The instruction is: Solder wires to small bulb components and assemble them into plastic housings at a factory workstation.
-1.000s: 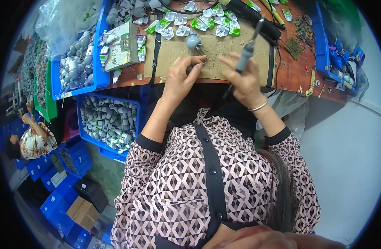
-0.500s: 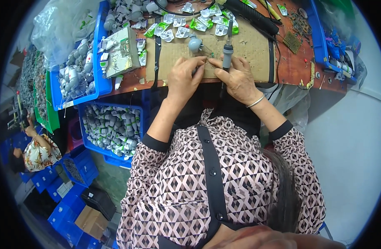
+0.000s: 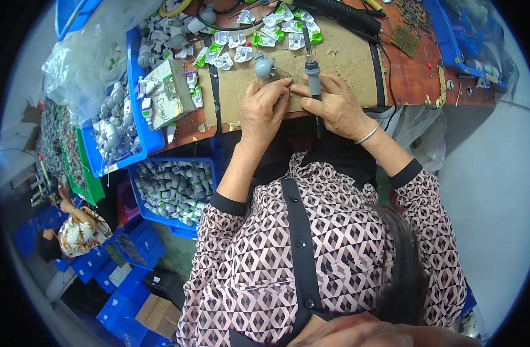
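My right hand [image 3: 338,111], with a bracelet at the wrist, is closed round the grey grip of a soldering iron [image 3: 312,80]. The iron stands nearly upright in the view, its metal shaft pointing to the far side. My left hand [image 3: 262,114] is closed in a pinch close to my right fingertips; what lies between its fingers is too small and hidden to name. Just beyond the left fingers sits a round grey plastic housing [image 3: 264,69] on a cardboard sheet [image 3: 351,72]. Thin wires run from the housing towards my fingertips, where something tiny and green shows.
White and green plastic shells [image 3: 243,54] lie scattered beyond my hands. At left are a white box [image 3: 167,95] and a blue bin [image 3: 153,139] of grey parts. Another blue bin [image 3: 444,58] stands at right. A black tool handle [image 3: 351,17] lies at the back. A co-worker [image 3: 83,228] sits far left.
The whole view has shifted and tilted slightly. My fingertips remain together, and the left hand has turned a little over what it pinches. The iron stays in my right hand.
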`<action>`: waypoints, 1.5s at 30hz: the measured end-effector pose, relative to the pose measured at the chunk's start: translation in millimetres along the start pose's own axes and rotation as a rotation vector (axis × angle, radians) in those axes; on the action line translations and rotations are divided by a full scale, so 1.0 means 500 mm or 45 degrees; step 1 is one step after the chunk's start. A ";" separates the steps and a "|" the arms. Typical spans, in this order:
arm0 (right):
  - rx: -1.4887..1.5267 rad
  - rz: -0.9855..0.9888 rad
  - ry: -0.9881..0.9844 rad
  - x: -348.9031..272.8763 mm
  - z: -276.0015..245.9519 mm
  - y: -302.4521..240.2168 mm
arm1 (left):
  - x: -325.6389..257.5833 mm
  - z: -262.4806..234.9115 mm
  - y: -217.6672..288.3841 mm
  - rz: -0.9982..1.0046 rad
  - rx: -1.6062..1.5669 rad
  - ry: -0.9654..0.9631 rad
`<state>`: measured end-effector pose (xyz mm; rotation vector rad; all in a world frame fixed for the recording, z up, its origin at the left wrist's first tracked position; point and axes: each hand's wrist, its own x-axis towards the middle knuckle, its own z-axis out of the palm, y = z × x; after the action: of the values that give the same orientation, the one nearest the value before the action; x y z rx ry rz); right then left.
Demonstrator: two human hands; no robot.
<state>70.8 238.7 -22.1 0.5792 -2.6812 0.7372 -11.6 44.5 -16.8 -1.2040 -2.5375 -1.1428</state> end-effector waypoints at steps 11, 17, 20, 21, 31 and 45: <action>0.219 -0.213 0.203 -0.066 -0.066 -0.022 | 0.003 0.012 0.001 0.009 0.085 0.069; 0.095 -0.128 0.286 -0.088 -0.101 -0.044 | 0.007 0.012 0.001 -0.006 0.070 0.073; 0.109 -0.063 0.286 -0.093 -0.099 -0.049 | 0.009 0.013 0.002 -0.002 0.080 0.077; 0.114 -0.042 0.339 -0.096 -0.089 -0.050 | 0.009 0.015 0.002 0.000 0.080 0.074; 0.149 0.067 0.350 -0.128 -0.054 -0.065 | 0.015 0.018 0.005 -0.030 0.075 0.106; 0.235 0.148 0.410 -0.127 -0.044 -0.065 | 0.020 0.017 0.011 -0.031 0.074 0.079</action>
<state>144.9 243.7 -14.9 0.3149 -2.3793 1.0230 -12.7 58.6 -16.1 -1.1097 -2.5277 -1.0858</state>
